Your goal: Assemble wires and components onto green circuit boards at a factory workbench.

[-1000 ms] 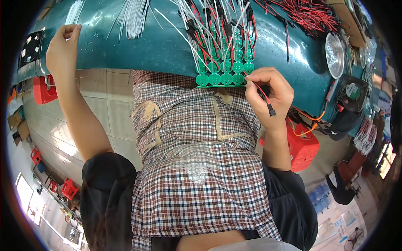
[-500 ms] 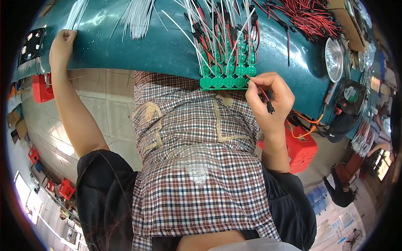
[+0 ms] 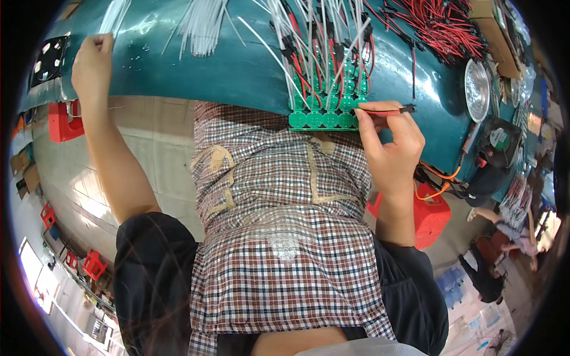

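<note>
- The teal tabletop curves across the top of the view; we look down past our own checked apron to a tiled floor, with a red stool by our right side and another red stool at far left.
- A loose heap of red wires lies at the upper right of the tabletop; a fan of white wires lies upper centre; a round silvery dish and a small black fan sit near the right edge; another black fan sits at the far left.
- Our left hand rests at the far left of the tabletop, well apart from the work; its fingers are curled, but we cannot tell whether they grip anything.
- Our right hand sits at the near edge of the tabletop, just beside the board; thumb and forefinger are pinched together on a lead.
- The green circuit board strip overhangs the near edge; many red and white leads rise from it; we judge it light, stiff and somewhat fragile, best held by its bare scalloped edge.
- The red and black lead lies level in the pinch, its black connector pointing right, its other end touching the strip's right corner; we judge it featherlight, limp and a little slippery, best taken close to the end being placed.
</note>
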`<state>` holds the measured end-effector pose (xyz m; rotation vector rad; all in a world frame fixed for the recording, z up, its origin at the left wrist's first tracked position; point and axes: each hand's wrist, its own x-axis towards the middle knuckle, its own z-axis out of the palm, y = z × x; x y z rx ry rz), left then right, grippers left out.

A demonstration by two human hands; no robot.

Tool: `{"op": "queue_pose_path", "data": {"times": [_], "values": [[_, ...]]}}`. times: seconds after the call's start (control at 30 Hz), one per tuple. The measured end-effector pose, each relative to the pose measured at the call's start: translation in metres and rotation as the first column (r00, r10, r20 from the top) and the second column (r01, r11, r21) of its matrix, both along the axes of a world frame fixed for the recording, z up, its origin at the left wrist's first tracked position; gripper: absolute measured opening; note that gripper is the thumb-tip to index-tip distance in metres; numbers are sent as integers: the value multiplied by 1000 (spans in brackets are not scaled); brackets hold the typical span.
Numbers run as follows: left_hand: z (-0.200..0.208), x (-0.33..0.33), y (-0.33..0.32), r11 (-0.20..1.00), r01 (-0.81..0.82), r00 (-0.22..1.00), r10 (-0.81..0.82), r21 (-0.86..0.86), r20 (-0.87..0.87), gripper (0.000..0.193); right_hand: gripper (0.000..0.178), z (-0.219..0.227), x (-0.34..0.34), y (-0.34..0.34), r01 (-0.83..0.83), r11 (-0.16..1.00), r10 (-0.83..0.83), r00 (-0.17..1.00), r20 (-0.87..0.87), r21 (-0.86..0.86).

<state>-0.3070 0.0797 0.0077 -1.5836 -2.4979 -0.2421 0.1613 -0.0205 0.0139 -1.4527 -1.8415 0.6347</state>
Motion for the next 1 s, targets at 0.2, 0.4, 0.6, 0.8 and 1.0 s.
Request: {"op": "queue_pose_path", "data": {"times": [0.2,0.4,0.6,0.8,1.0], "values": [[8,73,-5,977,194,808,-209,86,551,36,13,-5,-1,8,-113,990,108,992,58,82],[-15,80,16,939,329,758,-198,-102,621,32,13,-5,-5,7,-84,994,81,995,49,65],[-20,86,23,918,389,835,-318,-74,449,33,16,-10,0,8,-54,996,54,999,3,68],[11,88,8,972,214,816,-125,-94,564,30,14,-13,1,9,-78,996,79,996,-32,39],[40,142,-29,951,131,515,-306,279,801,19,9,-4,11,12,-12,996,13,1000,-18,84]]}}
